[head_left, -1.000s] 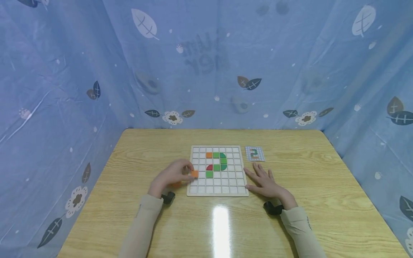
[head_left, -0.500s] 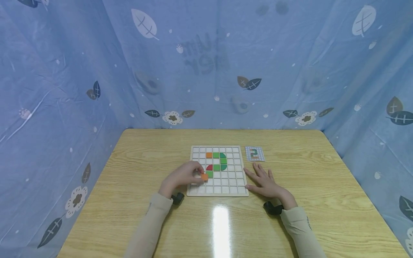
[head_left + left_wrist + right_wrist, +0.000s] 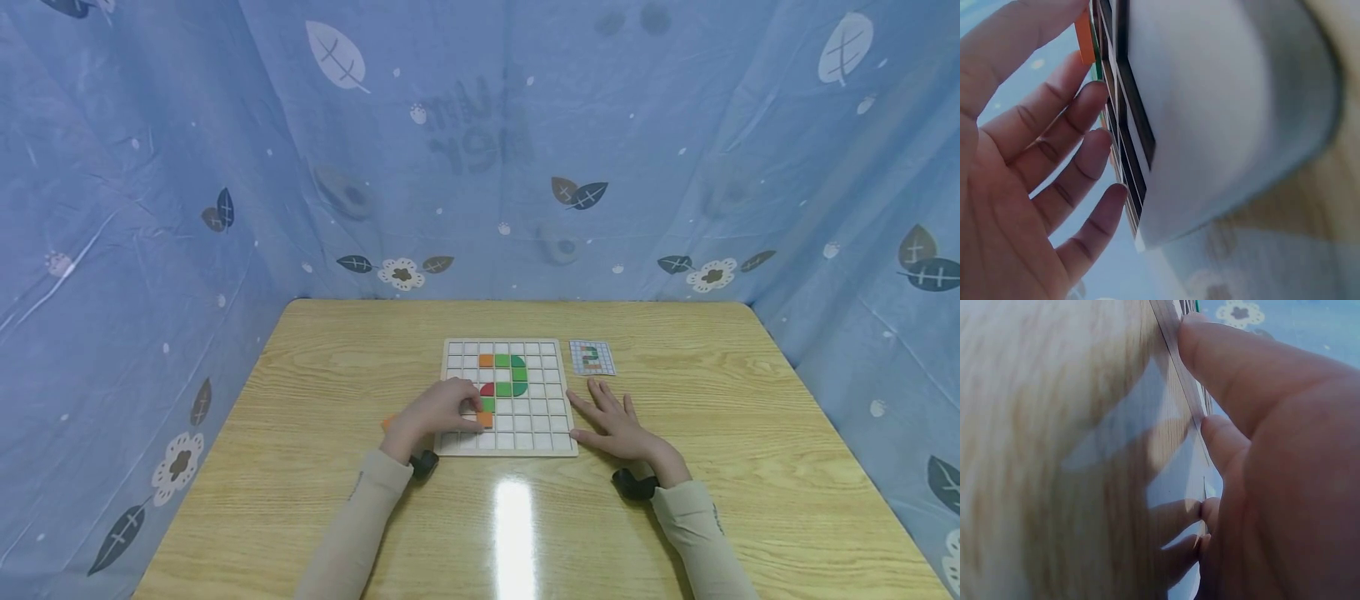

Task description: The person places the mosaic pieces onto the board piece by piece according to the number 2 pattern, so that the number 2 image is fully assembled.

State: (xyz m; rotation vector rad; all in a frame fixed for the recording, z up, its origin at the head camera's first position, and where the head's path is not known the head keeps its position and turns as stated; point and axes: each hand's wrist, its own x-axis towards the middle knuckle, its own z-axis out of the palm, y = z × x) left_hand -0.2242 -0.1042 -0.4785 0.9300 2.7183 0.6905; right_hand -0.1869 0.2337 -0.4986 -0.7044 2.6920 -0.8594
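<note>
My left hand (image 3: 441,408) pinches an orange square tile (image 3: 486,420) between thumb and index finger, at the lower left of a white grid board (image 3: 525,446). In the left wrist view the orange tile (image 3: 1085,42) stands between thumb and index fingertip, seen edge-on. Just above it lies a green square tile (image 3: 488,405). A curve of green tiles, a red quarter-round tile (image 3: 487,389) and another orange tile (image 3: 487,361) sit in the grid. My right hand (image 3: 618,429) rests with spread fingers against the board's right edge.
A small pattern card (image 3: 592,358) with a gridded figure lies to the right of the board. Part of a loose orange piece (image 3: 388,422) shows behind the left wrist. The wooden table (image 3: 675,350) is bounded by blue patterned curtains (image 3: 480,167).
My left hand has carried the orange tile rightward over the board, from its left edge to the cell below the green tile. The right hand has stayed still.
</note>
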